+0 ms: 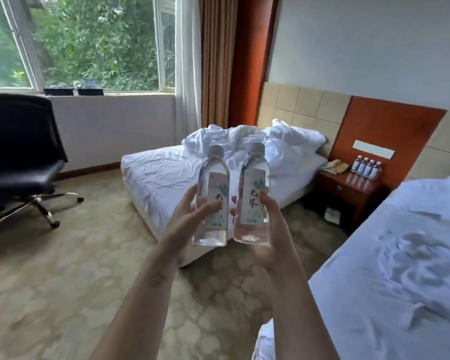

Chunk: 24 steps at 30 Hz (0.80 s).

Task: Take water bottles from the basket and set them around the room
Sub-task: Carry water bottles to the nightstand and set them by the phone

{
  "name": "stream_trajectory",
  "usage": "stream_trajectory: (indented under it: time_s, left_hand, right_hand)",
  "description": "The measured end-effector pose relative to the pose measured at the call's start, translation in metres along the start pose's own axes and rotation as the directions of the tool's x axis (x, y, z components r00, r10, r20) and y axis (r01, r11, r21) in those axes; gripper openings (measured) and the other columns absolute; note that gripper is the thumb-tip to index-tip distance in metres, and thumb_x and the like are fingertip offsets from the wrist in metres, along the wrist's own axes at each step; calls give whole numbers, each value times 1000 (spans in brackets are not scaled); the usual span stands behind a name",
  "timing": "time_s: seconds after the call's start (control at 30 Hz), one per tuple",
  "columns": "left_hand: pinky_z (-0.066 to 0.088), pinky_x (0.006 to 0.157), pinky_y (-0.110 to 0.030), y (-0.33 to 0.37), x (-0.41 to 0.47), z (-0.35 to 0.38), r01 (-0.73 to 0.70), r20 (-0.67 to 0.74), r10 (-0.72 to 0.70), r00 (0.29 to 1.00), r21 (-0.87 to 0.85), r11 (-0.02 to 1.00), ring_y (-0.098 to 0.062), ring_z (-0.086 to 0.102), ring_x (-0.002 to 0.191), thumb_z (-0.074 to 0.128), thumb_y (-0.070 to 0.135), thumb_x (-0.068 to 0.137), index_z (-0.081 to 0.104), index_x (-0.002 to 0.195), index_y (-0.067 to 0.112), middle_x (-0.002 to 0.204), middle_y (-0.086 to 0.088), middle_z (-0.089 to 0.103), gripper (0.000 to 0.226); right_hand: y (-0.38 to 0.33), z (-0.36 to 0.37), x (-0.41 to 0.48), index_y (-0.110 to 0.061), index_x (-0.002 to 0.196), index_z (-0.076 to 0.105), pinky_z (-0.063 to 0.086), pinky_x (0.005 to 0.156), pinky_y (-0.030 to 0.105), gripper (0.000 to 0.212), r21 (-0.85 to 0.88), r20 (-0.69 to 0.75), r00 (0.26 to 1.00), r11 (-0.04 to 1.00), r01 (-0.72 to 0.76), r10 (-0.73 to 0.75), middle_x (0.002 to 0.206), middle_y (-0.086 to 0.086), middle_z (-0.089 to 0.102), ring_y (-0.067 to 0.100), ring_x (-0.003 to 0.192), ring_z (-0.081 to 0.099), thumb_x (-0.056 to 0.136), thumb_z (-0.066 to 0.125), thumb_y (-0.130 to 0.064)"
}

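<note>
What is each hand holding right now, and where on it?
The left hand grips one water bottle around its lower body; the right hand grips a second bottle likewise, both upright.

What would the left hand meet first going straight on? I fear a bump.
Probably the far bed: the left hand, gripping its bottle, points toward that mattress. Depth is unclear.

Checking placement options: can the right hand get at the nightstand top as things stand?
Probably not yet. The right hand, holding a bottle, is well short of the nightstand between the beds. The carpet toward it looks clear, though four bottles and a phone crowd its top.
</note>
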State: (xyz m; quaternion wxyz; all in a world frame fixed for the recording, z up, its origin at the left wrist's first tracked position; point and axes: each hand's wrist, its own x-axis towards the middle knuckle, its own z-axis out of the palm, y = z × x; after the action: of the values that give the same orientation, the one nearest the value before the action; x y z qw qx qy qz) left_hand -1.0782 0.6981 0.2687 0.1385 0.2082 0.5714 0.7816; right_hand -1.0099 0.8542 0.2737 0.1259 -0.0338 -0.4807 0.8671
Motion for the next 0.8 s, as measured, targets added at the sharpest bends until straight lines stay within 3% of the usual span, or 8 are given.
stream_trajectory:
  time_s: [0.1,0.23,0.27,0.4,0.47,0.63,0.8]
  left_hand:
    - [59,71,-35,-17,58,14,-5,72,4,997,5,1000,-25,72,94,79,38,68,58,123,33,106,-3,74,59]
    - [58,63,-30,-49,132,39,67,126,-57,990,-78,995,-27,74,83,78,31,74,57,122,15,96,-11,75,55]
    - [58,62,-30,-58,151,45,85,133,-72,988,-99,991,-28,74,83,78,29,75,57,121,11,97,-13,74,53]
    - [58,66,-35,-89,231,79,153,213,-120,970,-142,978,-30,72,89,76,28,78,57,120,11,108,-21,69,49]
    - [58,67,-37,-102,275,100,165,260,-119,958,-161,973,-28,71,90,73,30,78,56,123,12,110,-21,68,51]
    - [59,75,-40,-130,379,154,127,352,-72,933,-137,982,-31,71,93,70,28,80,60,123,25,111,-14,70,44]
    - [59,75,-40,-158,462,192,166,399,-91,913,-157,974,-33,70,96,71,29,81,62,121,27,112,-13,71,41]
  right_hand:
    - [-6,-21,40,-1,130,53,54,75,42,63,38,-37,998,998,59,-58,99,15,63,26,84,65,80,66,-38]
    - [-11,-66,91,-3,121,62,50,91,57,55,47,-134,983,990,136,-129,101,20,66,37,96,64,82,71,-40]
    - [-14,-78,105,-3,121,62,49,92,56,56,43,-181,975,989,138,-129,101,19,66,36,95,64,80,73,-39]
    - [-37,-131,162,-12,115,67,54,70,37,55,-79,-302,940,987,143,-161,97,9,70,20,80,69,72,75,-46]
    - [-54,-156,194,-18,110,70,54,68,38,49,-165,-335,920,974,156,-204,96,7,71,19,80,70,73,73,-50]
    - [-100,-204,279,-35,105,71,56,77,38,40,-359,-380,883,924,133,-274,96,-7,74,16,93,72,73,71,-58]
    - [-123,-259,346,-35,108,70,53,89,46,58,-375,-435,861,922,93,-264,103,-3,73,20,105,67,61,73,-68]
